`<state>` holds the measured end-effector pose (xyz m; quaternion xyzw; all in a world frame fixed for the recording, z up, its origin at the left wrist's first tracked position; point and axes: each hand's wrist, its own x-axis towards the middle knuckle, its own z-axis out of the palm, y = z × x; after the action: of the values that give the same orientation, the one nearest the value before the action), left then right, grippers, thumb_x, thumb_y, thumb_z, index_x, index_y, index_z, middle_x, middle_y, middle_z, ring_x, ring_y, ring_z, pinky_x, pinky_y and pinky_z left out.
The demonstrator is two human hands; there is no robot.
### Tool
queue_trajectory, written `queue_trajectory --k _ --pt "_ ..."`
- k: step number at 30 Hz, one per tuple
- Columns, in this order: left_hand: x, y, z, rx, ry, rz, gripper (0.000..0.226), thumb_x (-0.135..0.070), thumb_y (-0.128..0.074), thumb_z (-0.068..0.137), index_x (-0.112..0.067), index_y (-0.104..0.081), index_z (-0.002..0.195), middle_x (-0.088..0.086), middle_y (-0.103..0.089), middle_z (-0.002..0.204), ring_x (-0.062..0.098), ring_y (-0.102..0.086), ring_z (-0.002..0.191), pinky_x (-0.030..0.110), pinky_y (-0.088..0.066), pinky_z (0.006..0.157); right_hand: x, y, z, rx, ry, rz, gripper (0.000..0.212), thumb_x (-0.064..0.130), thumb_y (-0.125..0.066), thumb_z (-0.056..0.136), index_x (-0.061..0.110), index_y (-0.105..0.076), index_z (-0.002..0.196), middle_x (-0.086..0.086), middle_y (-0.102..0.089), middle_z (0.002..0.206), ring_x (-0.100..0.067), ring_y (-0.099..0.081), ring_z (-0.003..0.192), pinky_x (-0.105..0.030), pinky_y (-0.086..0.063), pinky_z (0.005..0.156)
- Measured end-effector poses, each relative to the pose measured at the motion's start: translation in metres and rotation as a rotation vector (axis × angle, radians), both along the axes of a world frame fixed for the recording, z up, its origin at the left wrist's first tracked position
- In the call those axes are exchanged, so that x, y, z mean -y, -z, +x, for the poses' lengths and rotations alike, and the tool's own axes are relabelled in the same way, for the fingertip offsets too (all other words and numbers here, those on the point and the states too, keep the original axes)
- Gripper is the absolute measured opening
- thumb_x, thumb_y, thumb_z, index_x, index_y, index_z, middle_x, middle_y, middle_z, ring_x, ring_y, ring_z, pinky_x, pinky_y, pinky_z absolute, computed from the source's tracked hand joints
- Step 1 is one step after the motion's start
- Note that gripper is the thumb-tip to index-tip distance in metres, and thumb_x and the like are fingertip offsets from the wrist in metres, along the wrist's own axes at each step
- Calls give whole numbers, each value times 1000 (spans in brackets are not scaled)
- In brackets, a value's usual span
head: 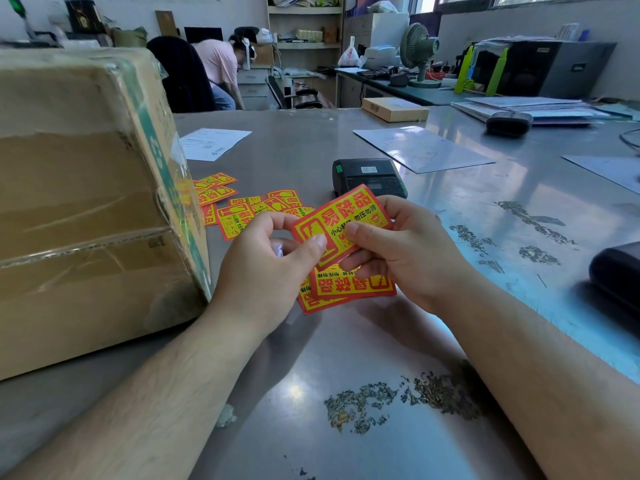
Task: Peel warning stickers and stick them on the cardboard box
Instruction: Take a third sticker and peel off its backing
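over a steel table (346, 358) a sticker (341, 225) is pinched by both hands, left hand (266, 268) at its near-left corner, right hand (398, 251) mid-edge, box (86, 202) lying just left

We see a bright, daylit room, light entering from the windows (540, 0) at one o'clock. The metal table (467, 209) shows bluish glare toward three o'clock and a hotspot near six. Soft forearm shadows fall beneath. Wide-angle bending curves the edges; the background at twelve o'clock looks soft.
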<state>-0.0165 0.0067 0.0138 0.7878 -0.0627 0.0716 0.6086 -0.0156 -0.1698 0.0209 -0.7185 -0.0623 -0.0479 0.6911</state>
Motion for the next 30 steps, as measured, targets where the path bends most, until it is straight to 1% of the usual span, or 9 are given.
queue_trajectory --k 5,8,12,14,19,22,24,26,30 --pt "0 0 0 27 -19 23 19 -34 -73 85 -31 -57 95 -7 -72 87 7 -72 75 32 -61 64 -1 3 1 15 41 -148 13 18 -67 91 15 -59 101 -6 -74 71 -19 -70 56 -28 -51 47" --pt "1 0 1 25 -26 5 13 -36 -69 88 -30 -59 95 -6 -74 87 8 -72 74 24 -59 60 0 4 3 26 72 -98 6 18 -62 94 15 -59 98 -4 -73 70 -19 -67 56 -28 -48 47" --pt "0 -2 2 6 -25 -96 14 -30 -53 99 -23 -65 96 -2 -75 80 1 -54 45 18 -38 43 4 3 5 67 122 -36 1 14 -59 96 15 -59 97 1 -68 66 -17 -62 54 -30 -45 49" --pt "0 -4 1 -1 2 -147 16 -26 -52 99 -20 -67 95 0 -75 80 -1 -50 40 14 -34 41 5 4 5 83 121 -44 3 13 -57 97 15 -59 96 2 -67 64 -16 -59 53 -29 -44 48" --pt "2 -6 -2 23 82 -236 17 -17 -53 99 -21 -65 87 -15 -56 44 -3 -47 36 9 -31 41 3 3 4 112 97 -49 7 10 -57 96 15 -59 93 3 -65 61 -16 -57 51 -27 -42 46" --pt "3 -8 -5 33 127 -282 20 -14 -51 99 -20 -66 86 -9 -65 58 -4 -49 37 7 -32 41 4 3 5 131 114 -44 10 8 -57 96 16 -60 91 1 -62 60 -16 -55 51 -28 -41 46" --pt "4 -10 -6 29 158 -331 19 -11 -51 99 -16 -67 89 9 -71 76 -3 -50 38 5 -34 40 5 3 6 147 114 -58 12 9 -57 96 18 -60 90 -4 -60 61 -18 -53 51 -28 -41 47" --pt "5 -12 -8 24 185 -360 20 -10 -50 99 -15 -67 90 17 -71 84 -1 -49 37 6 -34 39 5 4 6 162 104 -63 13 8 -56 97 18 -60 90 -6 -57 63 -17 -51 51 -28 -40 47" --pt "3 -12 -10 35 228 -367 25 -19 -51 100 -20 -69 82 -3 -70 66 3 -34 37 13 -30 37 5 2 4 186 81 -41 14 4 -53 98 16 -58 91 3 -56 58 -13 -49 49 -27 -40 46"
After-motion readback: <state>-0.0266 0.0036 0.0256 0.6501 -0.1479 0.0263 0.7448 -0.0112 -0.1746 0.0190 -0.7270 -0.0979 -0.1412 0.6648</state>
